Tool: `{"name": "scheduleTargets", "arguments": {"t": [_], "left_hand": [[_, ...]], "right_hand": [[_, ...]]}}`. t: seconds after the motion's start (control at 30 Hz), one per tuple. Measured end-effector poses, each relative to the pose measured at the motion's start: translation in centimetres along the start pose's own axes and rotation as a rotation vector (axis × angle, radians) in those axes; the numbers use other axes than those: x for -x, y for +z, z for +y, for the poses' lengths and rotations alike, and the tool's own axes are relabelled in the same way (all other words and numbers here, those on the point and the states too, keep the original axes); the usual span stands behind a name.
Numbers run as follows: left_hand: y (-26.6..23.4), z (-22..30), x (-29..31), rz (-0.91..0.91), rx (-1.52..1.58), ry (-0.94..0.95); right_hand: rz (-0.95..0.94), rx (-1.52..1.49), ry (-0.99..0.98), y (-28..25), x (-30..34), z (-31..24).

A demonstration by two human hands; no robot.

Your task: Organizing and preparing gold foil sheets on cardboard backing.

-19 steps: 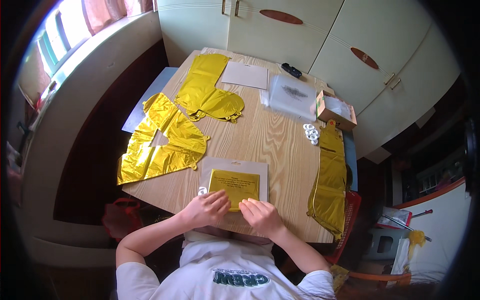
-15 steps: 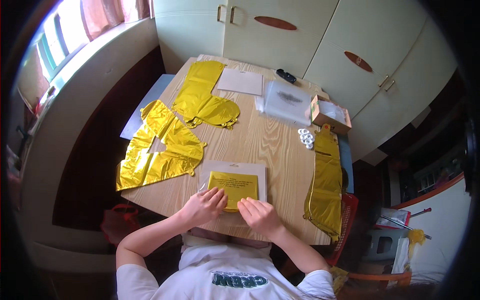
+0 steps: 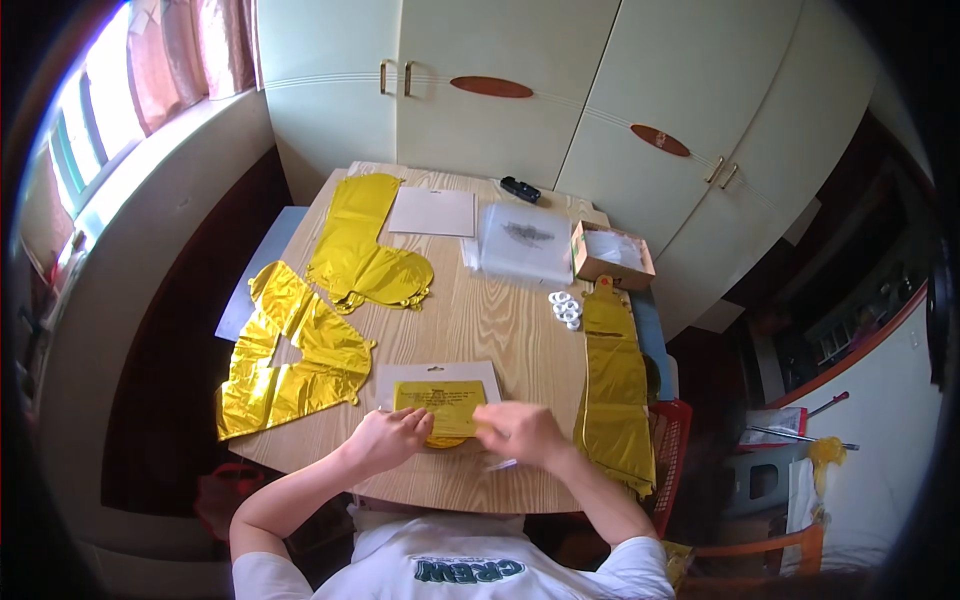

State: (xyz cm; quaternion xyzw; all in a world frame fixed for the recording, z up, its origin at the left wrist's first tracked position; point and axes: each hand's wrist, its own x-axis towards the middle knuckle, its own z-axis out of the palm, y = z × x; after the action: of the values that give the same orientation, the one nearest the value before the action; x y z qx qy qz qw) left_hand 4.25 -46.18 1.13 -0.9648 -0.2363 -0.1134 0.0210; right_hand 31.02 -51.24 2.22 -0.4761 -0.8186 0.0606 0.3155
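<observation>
In front of me lies a flat packet: a folded gold foil balloon [image 3: 445,393] with dark print, on a pale card [image 3: 436,371] with a hanging slot, in a clear plastic bag [image 3: 500,464]. My left hand [image 3: 392,437] is closed, its fingers together on the packet's lower left edge. Over the right edge of the folded foil, my right hand [image 3: 520,433] is curled with its fingertips pinched, slightly blurred. What exactly those fingers grip is mostly hidden. Below that hand, a shiny bit of the bag shows on the wood.
Flat gold foil balloons lie at far left [image 3: 360,240], near left [image 3: 295,360] and right [image 3: 612,390] of the table [image 3: 440,320]. Toward the back are a pale card [image 3: 433,212], clear bags [image 3: 525,250], a dark object [image 3: 520,189], white rings [image 3: 565,310] and a box [image 3: 612,256].
The view has shifted, so the table sits lower and further left. My right hand has moved up along the packet's right edge and curled; my left hand stays at the lower left edge.
</observation>
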Motion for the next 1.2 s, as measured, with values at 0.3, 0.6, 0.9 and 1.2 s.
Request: {"name": "scheduleTargets", "arguments": {"t": [0.3,0.6,0.9,1.2], "left_hand": [[-2.8,-1.4,-3.8,-0.002,0.149,-0.018],[-4.0,-2.5,-5.9,-0.123,0.16,-0.066],[-4.3,-2.3,-6.6,-0.102,0.194,-0.068],[-3.9,-2.3,-6.3,-0.034,0.197,-0.059]], "right_hand": [[0.197,0.509,0.525,-1.1,-1.9,22.5],[0.2,0.468,0.624,-0.5,-2.2,24.2],[0.455,0.472,0.442,-1.4,-3.0,22.5],[0.073,-0.251,-0.243,-7.4,-6.5,-1.8]]}}
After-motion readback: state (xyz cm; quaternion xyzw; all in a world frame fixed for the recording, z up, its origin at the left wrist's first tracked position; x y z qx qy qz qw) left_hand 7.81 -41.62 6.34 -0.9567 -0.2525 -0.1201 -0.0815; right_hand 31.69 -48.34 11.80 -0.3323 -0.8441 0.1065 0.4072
